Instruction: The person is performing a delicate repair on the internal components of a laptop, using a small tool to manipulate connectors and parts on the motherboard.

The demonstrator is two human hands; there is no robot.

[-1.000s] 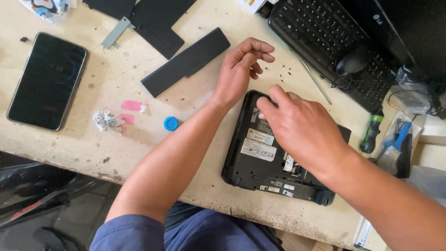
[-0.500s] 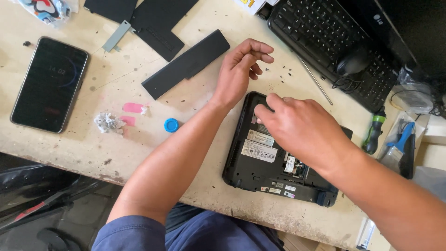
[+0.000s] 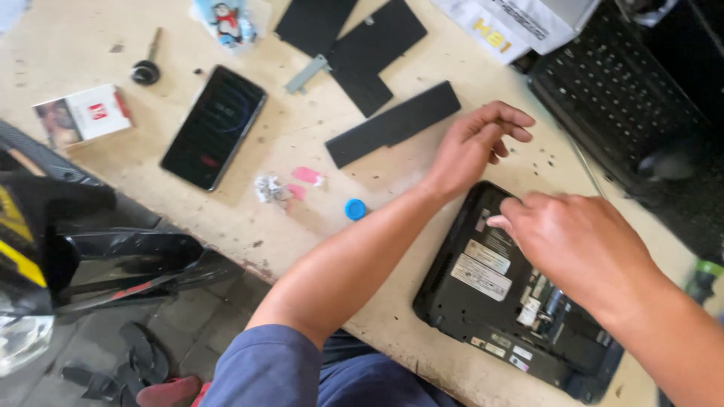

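Since half a second before, the camera had swung left and down, so that a cigarette pack [image 3: 81, 113], a key [image 3: 145, 68] and the dark shapes beside the bench came into view, while both hands kept nearly the same places over the work. Only the right hand [image 3: 581, 245] had crept a little toward the near-left corner of the upturned laptop [image 3: 505, 301].

That right hand hovered palm down over the laptop's open underside, knuckles raised, fingers curled together with the tips pinched at a spot by the upper left edge of the casing; whether anything small sat between them could not be told. Its forearm ran off to the lower right.

The left hand [image 3: 471, 147] lay flat on the table [image 3: 90, 45] just beyond the laptop's far corner, fingers spread loosely and bent a little, gripping nothing, the bare forearm stretching back to a blue sleeve [image 3: 264, 369].

Just left of that hand lay a long black battery [image 3: 392, 124], with black cover panels [image 3: 369, 45] and a grey metal bracket [image 3: 305, 74] beyond it. Nearer the table edge sat a blue cap [image 3: 354, 209], pink scraps [image 3: 305, 177], crumpled foil [image 3: 268, 188] and a dark smartphone [image 3: 215, 126]. A black keyboard [image 3: 618, 98] occupied the far right.
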